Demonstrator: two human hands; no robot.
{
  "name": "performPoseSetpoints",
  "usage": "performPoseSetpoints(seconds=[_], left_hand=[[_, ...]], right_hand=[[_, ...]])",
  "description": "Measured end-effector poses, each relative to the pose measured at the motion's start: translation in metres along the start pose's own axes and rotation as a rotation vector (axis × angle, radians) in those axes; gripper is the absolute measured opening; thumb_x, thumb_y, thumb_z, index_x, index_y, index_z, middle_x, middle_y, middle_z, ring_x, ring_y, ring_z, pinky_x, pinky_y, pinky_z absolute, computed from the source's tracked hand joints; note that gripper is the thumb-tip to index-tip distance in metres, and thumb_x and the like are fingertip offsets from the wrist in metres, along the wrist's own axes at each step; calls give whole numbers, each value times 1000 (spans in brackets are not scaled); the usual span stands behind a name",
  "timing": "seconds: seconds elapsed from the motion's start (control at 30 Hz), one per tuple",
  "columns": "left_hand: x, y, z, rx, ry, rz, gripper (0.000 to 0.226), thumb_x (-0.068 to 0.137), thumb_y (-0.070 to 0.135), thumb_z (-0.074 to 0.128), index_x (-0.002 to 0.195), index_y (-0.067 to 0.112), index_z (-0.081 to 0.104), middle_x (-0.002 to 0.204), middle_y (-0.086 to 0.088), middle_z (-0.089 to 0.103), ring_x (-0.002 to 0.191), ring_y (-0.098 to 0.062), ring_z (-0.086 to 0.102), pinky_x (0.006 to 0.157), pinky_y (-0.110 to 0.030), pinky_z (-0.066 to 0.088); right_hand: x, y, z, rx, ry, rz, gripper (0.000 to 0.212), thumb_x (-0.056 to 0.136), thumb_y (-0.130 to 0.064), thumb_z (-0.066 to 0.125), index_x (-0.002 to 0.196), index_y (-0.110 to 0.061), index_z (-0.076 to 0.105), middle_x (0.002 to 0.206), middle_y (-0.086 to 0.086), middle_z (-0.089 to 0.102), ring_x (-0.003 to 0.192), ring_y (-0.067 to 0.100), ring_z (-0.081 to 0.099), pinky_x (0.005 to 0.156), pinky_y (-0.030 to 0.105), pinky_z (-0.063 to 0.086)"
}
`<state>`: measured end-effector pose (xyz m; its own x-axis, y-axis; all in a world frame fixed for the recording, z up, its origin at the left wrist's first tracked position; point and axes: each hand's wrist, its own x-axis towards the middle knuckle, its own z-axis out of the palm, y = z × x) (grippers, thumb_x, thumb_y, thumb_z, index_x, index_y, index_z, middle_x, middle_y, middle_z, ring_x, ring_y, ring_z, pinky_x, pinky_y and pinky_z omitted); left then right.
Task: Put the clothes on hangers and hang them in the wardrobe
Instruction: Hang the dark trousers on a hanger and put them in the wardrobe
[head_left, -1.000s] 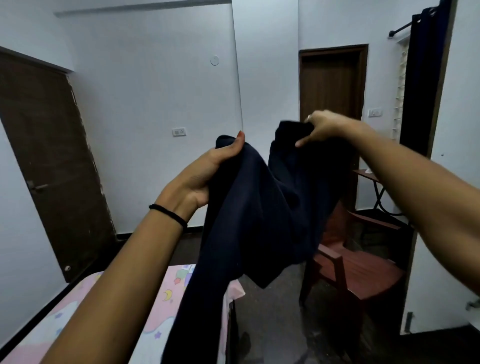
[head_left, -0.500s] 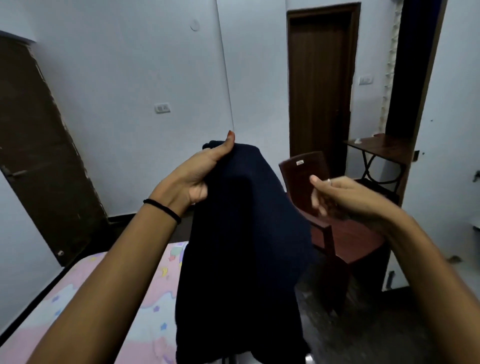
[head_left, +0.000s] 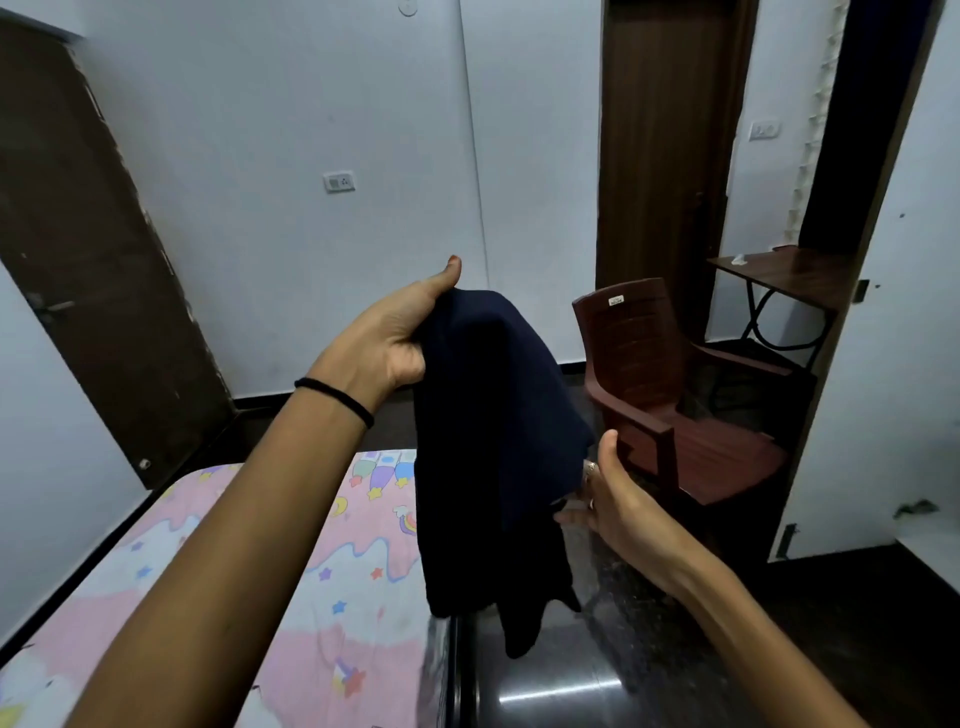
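A dark navy garment (head_left: 493, 447) hangs in the air in front of me, over the foot of the bed. My left hand (head_left: 395, 338) grips its top edge, thumb up, a black band on the wrist. My right hand (head_left: 608, 493) is lower, at the garment's right side, thumb raised. Its fingertips reach behind the cloth, so whether they pinch the fabric is hidden. No hanger and no wardrobe are in view.
A bed with a pink patterned sheet (head_left: 337, 571) lies at lower left. A brown plastic chair (head_left: 670, 395) stands to the right, a small folding table (head_left: 784, 275) behind it. Dark doors (head_left: 78, 249) stand on the left and at the back (head_left: 660, 156). The floor (head_left: 597, 665) is dark and glossy.
My right hand let go of the garment's upper edge and dropped down to its lower right side. The garment now hangs from my left hand alone. My view tilted downward.
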<state>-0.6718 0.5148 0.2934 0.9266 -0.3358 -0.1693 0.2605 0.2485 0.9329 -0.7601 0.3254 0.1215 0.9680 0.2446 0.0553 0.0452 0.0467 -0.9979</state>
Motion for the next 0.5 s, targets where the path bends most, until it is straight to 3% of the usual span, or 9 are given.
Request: performPoseSetpoints(seconds=[0.1, 0.2, 0.27, 0.33, 0.5], left_hand=[[3, -5, 0, 10, 20, -23, 41, 95, 39, 56, 92, -1, 64, 85, -15, 68, 77, -24, 66, 69, -36, 59], [7, -11, 2, 34, 33, -49, 40, 96, 38, 55, 90, 0, 63, 87, -14, 67, 79, -24, 66, 71, -36, 58], [10, -13, 3, 40, 47, -60, 37, 96, 35, 55, 90, 0, 62, 85, -14, 67, 76, -24, 66, 66, -35, 59], [12, -14, 1, 65, 72, -71, 34, 96, 33, 55, 87, 1, 62, 79, -14, 68, 70, -24, 67, 62, -34, 59], [13, -12, -6, 110, 112, -96, 30, 97, 31, 55, 91, 2, 61, 80, -14, 67, 67, -24, 67, 60, -33, 59]], right_hand=[[3, -7, 13, 137, 28, -50, 90, 69, -91, 33, 138, -35, 47, 130, -4, 62, 120, 14, 58, 93, 32, 47], [4, -18, 27, 505, 91, -72, 75, 88, -68, 31, 142, -18, 45, 133, -1, 60, 123, 14, 56, 98, 29, 50], [4, -31, 29, 715, 128, -70, 59, 96, -52, 37, 130, -10, 60, 126, 7, 65, 117, 21, 61, 99, 34, 50], [4, -50, 24, 800, 168, -67, 41, 97, -37, 47, 106, -8, 75, 115, 12, 70, 106, 24, 67, 91, 35, 55], [5, -96, 1, 792, 243, -102, 19, 80, -23, 64, 79, -9, 78, 98, 10, 73, 90, 26, 71, 81, 35, 58]])
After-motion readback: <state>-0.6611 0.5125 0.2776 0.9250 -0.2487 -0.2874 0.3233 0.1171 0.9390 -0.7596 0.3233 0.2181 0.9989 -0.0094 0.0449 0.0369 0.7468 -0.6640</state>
